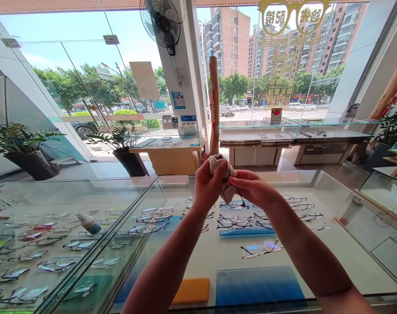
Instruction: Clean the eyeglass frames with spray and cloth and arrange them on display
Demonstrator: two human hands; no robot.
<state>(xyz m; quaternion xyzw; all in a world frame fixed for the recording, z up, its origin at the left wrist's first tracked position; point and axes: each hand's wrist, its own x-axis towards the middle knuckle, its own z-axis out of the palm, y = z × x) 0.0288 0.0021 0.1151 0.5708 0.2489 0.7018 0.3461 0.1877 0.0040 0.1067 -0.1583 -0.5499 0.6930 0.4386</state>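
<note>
Above the glass display case, my left hand (209, 183) is wrapped around a crumpled beige cloth (218, 164), thumb pressed on it. Close on its right, my right hand (254, 186) pinches a thin dark-rimmed pair of eyeglasses (230, 194) between thumb and fingers. One lens hangs just below the hands; the cloth and the fingers hide the rest of the frame. Under my hands, rows of eyeglasses (234, 221) lie inside the case, some on a blue stand. A pair with pale rims (261, 249) lies nearer to me.
A white bottle (89, 223) stands on the glass top at left. Inside the case are an orange case (192, 291) and a blue panel (259, 285). Further off are a wooden post (213, 104), more display counters (257, 139), potted plants (128, 152) and a wall fan (162, 24).
</note>
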